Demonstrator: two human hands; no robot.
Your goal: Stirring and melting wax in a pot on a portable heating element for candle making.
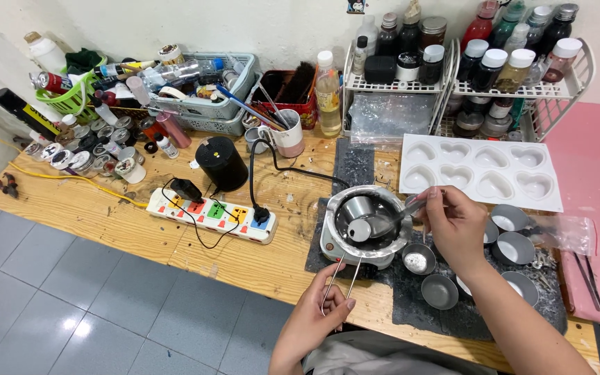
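A small round metal melting pot (364, 217) sits on a white heater base on a dark mat near the table's front edge. My right hand (456, 226) holds a metal spoon (383, 224) whose bowl is inside the pot. My left hand (317, 316) grips the pot's two-pronged wire handle (345, 276), which sticks out toward me. Several small grey metal cups (440, 290) stand on the mat right of the pot, one holding white powder (418, 261).
A white heart-shaped mould tray (480, 171) lies behind my right hand. A white power strip (211, 214) with a black plug and cord lies left of the pot. Bottle racks (515, 66), baskets, a mug with brushes (285, 135) and jars crowd the back.
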